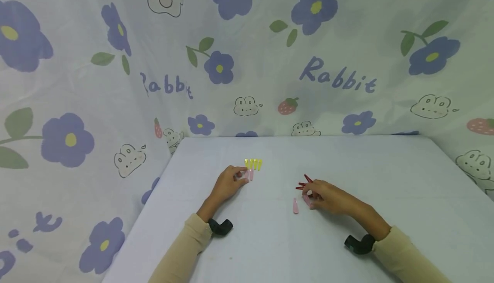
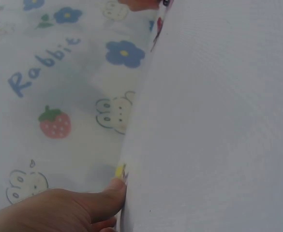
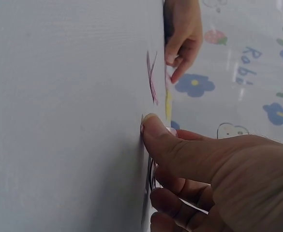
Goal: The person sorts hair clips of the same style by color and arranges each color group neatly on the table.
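Observation:
Thumb and index finger of my left hand (image 1: 227, 183) pinch a pink snap hair clip (image 1: 246, 174) by its ends. Right beside it lies a second pink clip (image 1: 251, 174), just below a row of several yellow hair clips (image 1: 254, 164). My right hand (image 1: 328, 195) pinches another pink clip (image 1: 306, 200) close over the table, its thumb (image 3: 156, 130) in front in the right wrist view. Several red hair clips (image 1: 307, 179) lie at this hand's fingertips, partly hidden by them. To its left lies a loose pink clip (image 1: 295, 206).
A white cloth covers the table (image 1: 262, 244). Behind and to the left hangs a curtain (image 1: 262, 73) printed with flowers and rabbits. Each wrist wears a black camera, such as the right one (image 1: 359, 244).

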`<state>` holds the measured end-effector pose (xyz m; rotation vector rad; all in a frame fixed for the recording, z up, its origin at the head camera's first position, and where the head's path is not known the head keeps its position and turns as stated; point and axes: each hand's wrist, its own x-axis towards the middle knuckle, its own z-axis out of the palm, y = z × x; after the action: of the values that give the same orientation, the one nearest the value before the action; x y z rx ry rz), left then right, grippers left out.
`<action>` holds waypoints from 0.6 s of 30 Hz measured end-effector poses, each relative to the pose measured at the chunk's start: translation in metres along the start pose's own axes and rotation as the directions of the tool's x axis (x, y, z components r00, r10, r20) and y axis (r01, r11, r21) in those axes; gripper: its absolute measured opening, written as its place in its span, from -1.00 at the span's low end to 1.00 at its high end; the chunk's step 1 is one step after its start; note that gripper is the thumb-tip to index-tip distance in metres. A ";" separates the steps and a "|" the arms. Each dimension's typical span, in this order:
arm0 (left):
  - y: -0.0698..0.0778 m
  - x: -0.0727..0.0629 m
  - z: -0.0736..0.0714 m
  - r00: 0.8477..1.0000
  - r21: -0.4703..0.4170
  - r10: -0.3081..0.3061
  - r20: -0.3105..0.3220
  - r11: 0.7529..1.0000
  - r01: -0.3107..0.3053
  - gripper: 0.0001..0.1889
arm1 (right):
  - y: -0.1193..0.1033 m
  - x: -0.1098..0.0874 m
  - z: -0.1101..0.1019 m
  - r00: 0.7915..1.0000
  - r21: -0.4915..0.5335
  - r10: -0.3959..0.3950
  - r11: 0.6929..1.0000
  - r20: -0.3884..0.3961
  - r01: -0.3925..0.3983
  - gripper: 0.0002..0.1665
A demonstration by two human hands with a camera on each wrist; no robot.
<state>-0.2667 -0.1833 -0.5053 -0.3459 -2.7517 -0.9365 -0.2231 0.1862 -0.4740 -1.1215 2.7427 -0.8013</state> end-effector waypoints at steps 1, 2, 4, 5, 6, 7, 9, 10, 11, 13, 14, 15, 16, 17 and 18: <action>0.000 0.000 0.000 1.000 -0.001 0.000 -0.001 1.000 0.000 -0.58 | 0.000 0.000 0.000 1.000 -0.002 0.003 1.000 -0.006 -0.003 -0.64; 0.000 0.000 0.000 1.000 -0.004 -0.001 -0.002 1.000 0.001 -0.58 | 0.000 0.000 0.000 1.000 -0.005 0.000 1.000 -0.012 0.000 -0.65; 0.000 0.000 -0.001 1.000 -0.005 0.003 -0.005 1.000 -0.003 -0.58 | -0.001 0.001 0.001 1.000 0.002 0.020 1.000 -0.017 -0.020 -0.66; -0.001 0.000 -0.001 1.000 -0.004 0.003 -0.007 1.000 -0.003 -0.58 | -0.001 0.001 0.001 0.999 0.007 0.035 0.999 -0.019 -0.035 -0.66; -0.001 0.000 -0.001 1.000 -0.004 0.004 -0.006 1.000 -0.004 -0.58 | -0.002 0.001 0.001 0.998 0.014 0.051 0.999 -0.020 -0.051 -0.66; -0.002 0.000 -0.001 1.000 -0.004 0.002 -0.005 1.000 -0.002 -0.58 | -0.003 0.001 0.001 0.997 0.025 0.073 0.997 -0.018 -0.073 -0.66; -0.003 0.000 0.000 1.000 -0.004 0.007 -0.005 1.000 -0.007 -0.58 | -0.004 0.001 0.001 0.994 0.039 0.109 0.993 -0.015 -0.108 -0.64; -0.003 0.000 0.000 1.000 -0.005 0.008 -0.004 1.000 -0.008 -0.58 | -0.004 0.000 0.001 0.992 0.047 0.122 0.992 -0.013 -0.121 -0.64; -0.004 0.000 0.000 1.000 -0.008 0.009 -0.006 1.000 -0.009 -0.58 | -0.005 0.000 0.001 0.992 0.054 0.127 0.990 -0.012 -0.127 -0.63; -0.004 0.000 0.001 1.000 -0.015 0.012 -0.008 1.000 -0.012 -0.59 | -0.005 0.000 0.001 0.991 0.067 0.134 0.989 -0.007 -0.134 -0.64; -0.003 0.000 0.001 1.000 -0.017 0.012 -0.009 1.000 -0.012 -0.59 | -0.006 -0.001 0.001 0.991 0.072 0.133 0.989 -0.007 -0.132 -0.65; -0.003 0.001 0.001 1.000 -0.018 0.010 -0.008 1.000 -0.010 -0.59 | -0.006 -0.001 0.002 0.991 0.077 0.135 0.988 -0.010 -0.134 -0.66; -0.003 0.001 0.002 1.000 -0.018 0.009 -0.008 1.000 -0.010 -0.59 | -0.006 -0.001 0.002 0.990 0.083 0.138 0.987 -0.013 -0.136 -0.67; -0.003 0.001 0.002 1.000 -0.018 0.010 -0.010 1.000 -0.010 -0.59 | -0.006 -0.001 0.002 0.990 0.088 0.138 0.987 -0.018 -0.136 -0.69; -0.002 0.001 0.002 1.000 -0.020 0.010 -0.009 1.000 -0.010 -0.59 | -0.007 -0.002 0.002 0.989 0.090 0.143 0.986 -0.024 -0.141 -0.70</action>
<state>-0.2683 -0.1836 -0.5079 -0.3574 -2.7318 -0.9608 -0.2170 0.1823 -0.4730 -0.8934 2.7434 -0.9170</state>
